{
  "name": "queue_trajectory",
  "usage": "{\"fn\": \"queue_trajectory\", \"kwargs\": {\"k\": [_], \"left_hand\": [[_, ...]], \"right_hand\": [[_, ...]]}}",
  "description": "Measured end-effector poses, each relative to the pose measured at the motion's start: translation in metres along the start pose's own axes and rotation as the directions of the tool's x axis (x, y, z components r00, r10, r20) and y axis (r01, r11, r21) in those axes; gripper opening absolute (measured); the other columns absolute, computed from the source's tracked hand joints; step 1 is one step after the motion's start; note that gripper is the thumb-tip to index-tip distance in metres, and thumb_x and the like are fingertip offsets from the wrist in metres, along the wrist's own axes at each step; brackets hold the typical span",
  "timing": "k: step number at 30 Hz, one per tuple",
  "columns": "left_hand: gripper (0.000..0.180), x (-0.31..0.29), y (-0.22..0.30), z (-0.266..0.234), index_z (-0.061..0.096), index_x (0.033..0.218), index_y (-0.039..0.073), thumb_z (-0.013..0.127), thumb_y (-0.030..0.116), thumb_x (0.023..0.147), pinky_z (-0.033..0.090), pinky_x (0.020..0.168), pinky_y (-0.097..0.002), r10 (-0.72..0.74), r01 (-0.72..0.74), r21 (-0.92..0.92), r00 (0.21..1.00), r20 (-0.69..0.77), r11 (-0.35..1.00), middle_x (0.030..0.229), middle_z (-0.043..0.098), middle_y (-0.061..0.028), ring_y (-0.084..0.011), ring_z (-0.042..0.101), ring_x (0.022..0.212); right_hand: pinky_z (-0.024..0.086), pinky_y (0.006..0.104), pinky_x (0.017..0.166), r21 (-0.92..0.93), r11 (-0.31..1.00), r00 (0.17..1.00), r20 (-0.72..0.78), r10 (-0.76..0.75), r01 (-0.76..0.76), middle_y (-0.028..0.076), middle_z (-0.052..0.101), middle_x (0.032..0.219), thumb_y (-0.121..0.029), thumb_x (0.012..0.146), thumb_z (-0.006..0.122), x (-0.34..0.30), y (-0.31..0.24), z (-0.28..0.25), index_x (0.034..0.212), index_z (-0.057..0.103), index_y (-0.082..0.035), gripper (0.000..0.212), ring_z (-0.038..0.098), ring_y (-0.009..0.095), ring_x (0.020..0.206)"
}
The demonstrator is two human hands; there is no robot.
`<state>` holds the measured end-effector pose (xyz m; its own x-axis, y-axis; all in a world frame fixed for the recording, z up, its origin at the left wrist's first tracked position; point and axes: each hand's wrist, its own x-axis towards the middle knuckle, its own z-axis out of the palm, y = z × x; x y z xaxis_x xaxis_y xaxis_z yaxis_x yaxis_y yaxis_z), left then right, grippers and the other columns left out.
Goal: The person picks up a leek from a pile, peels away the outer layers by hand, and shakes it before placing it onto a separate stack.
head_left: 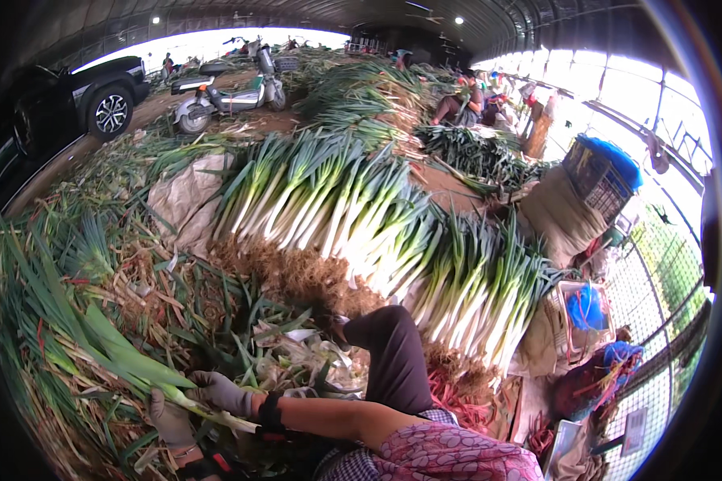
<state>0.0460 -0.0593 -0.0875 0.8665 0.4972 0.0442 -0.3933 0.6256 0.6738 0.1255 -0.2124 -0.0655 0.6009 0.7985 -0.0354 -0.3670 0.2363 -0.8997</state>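
Observation:
A long leek (128, 360) slants across the lower left, its broad green leaves up and left, its pale stalk end (237, 420) down and right. From below, my left hand (171, 419) in a grey glove is closed around the stalk. My right hand (221, 393), also gloved in grey, reaches across from the right with its fingers pinched at the stalk near the leaf base. Both wrists wear dark bands. Close by, a heap of untrimmed leeks (36, 377) lies to the left, and loose peeled leaves (313, 361) cover the ground before my knee (391, 345).
Cleaned leeks (321, 204) lie in a long row ahead, brown roots toward me. Red ties (465, 401) lie right of my knee. Crates (578, 325) and sacks (565, 212) stand at right. A scooter (233, 96) and dark pickup (80, 104) stand far left; people (461, 100) sit farther back.

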Motion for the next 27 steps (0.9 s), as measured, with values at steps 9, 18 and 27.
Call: {"fn": "queue_trajectory", "kwargs": {"k": [9,18,27], "left_hand": [[0.051,0.003,-0.001,0.025,0.043,0.135,-0.002,0.057,0.027,0.095,0.043,0.102,-0.0474,-0.037,0.037,0.006,0.981,0.190,0.999,0.127,0.054,-0.0203,-0.0362,0.053,0.118],[0.041,0.000,-0.005,0.067,0.051,0.126,0.001,0.060,0.024,0.094,0.042,0.091,-0.0342,0.103,-0.061,0.389,0.991,-0.088,0.919,0.113,0.056,-0.0068,-0.0183,0.053,0.104],[0.027,0.012,-0.021,0.067,0.057,0.108,-0.005,0.058,0.010,0.086,0.043,0.090,-0.0358,0.188,-0.137,0.461,0.980,-0.066,0.877,0.103,0.059,-0.0088,-0.0217,0.055,0.095]], "right_hand": [[0.045,0.0234,0.081,-0.074,0.996,0.997,0.050,0.055,-0.052,-0.001,0.064,0.098,-0.025,0.094,0.064,0.004,0.020,-0.019,0.119,0.060,-0.002,0.034,0.051,0.006,0.092],[0.047,0.0309,0.071,-0.617,0.776,0.902,-0.248,-0.353,0.134,0.008,0.062,0.083,-0.025,0.092,0.066,0.007,0.016,-0.016,0.105,0.058,0.002,0.031,0.057,0.013,0.080],[0.051,0.0449,0.076,-0.745,0.657,0.940,-0.294,-0.171,-0.113,0.025,0.066,0.091,-0.023,0.088,0.059,0.020,0.046,-0.040,0.101,0.066,-0.001,0.027,0.063,0.043,0.087]]}}
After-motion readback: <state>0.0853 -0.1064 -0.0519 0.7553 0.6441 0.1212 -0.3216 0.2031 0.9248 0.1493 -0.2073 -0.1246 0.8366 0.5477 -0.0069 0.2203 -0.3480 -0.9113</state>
